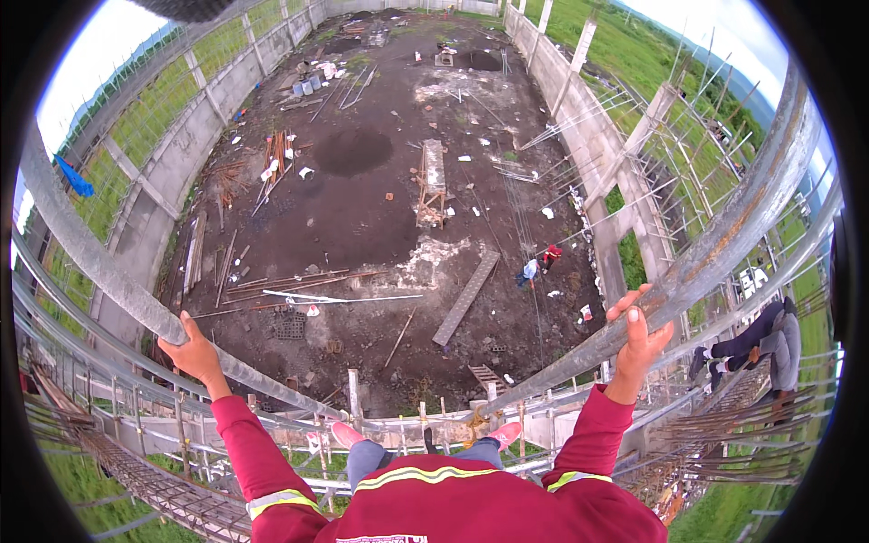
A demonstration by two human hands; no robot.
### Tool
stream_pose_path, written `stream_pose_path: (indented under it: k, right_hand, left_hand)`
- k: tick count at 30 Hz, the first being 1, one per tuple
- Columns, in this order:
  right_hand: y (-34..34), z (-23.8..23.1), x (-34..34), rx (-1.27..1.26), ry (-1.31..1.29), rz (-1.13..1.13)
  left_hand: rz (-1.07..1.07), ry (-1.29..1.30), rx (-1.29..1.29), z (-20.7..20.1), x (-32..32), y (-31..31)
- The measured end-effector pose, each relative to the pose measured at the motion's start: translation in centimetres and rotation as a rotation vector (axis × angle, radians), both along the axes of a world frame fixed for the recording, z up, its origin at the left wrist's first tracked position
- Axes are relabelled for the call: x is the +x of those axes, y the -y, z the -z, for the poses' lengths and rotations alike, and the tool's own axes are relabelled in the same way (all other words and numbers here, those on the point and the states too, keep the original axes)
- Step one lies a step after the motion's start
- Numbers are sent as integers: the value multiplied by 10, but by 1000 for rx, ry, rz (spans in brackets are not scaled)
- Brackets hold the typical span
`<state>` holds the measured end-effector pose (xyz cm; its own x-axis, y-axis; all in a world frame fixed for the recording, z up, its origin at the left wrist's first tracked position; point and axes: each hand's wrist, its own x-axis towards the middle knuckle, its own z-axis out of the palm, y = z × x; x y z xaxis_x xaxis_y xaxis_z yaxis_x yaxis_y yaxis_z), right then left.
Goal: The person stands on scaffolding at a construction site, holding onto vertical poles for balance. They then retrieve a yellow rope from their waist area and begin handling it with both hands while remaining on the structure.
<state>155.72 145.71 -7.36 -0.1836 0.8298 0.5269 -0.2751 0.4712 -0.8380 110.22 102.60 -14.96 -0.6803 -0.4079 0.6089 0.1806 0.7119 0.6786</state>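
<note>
A high perch on steel framing is being held: the left hand is wrapped around the left steel pipe, the right hand around the right steel pipe, fingers closed. Any shift likely calls for one grip kept.

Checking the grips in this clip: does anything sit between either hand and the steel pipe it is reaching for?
Nothing visible does. The left hand already grips the left pipe, and the right hand wraps the right pipe, bare skin on metal.

left hand gripping left pipe, right hand gripping right pipe
</note>
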Motion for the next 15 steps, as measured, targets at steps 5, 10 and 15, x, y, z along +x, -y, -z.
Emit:
stream_pose_path:
  k: [5,10,15]
  right_hand:
    - [-2,6,0,77,34,151]
    - [-10,7,0,104,38,125]
    - [-14,12,-6,57,29,86]
  left_hand:
    - [277,-34,209,-4,12,-8]
    - [372,-17,250,-7,15,-12]
    - [344,7,259,-7,12,-15]
